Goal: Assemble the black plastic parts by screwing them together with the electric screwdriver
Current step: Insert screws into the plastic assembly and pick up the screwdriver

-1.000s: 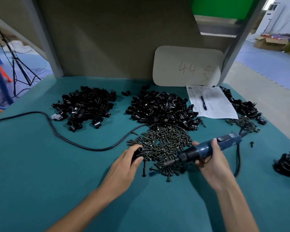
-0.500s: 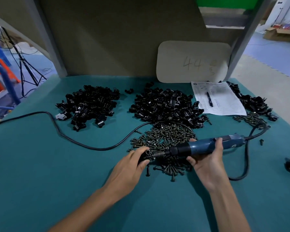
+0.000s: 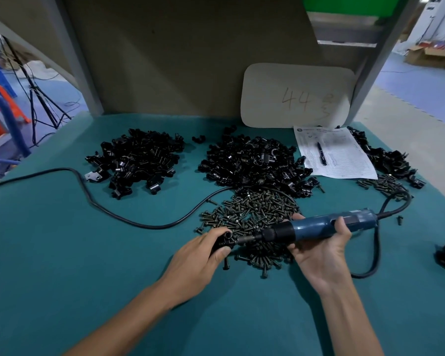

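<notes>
At the green desk (image 3: 62,253), my left hand (image 3: 203,255) grips a black plastic part (image 3: 225,241) at the near edge of the screw pile (image 3: 252,219). My right hand (image 3: 321,253) wraps around the blue electric screwdriver (image 3: 326,226), held level, its bit against the part.

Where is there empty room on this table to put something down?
Bare mat lies front left, between the cable and the left hand. It is crowded around the screw pile, screwdriver and right hand.
</notes>
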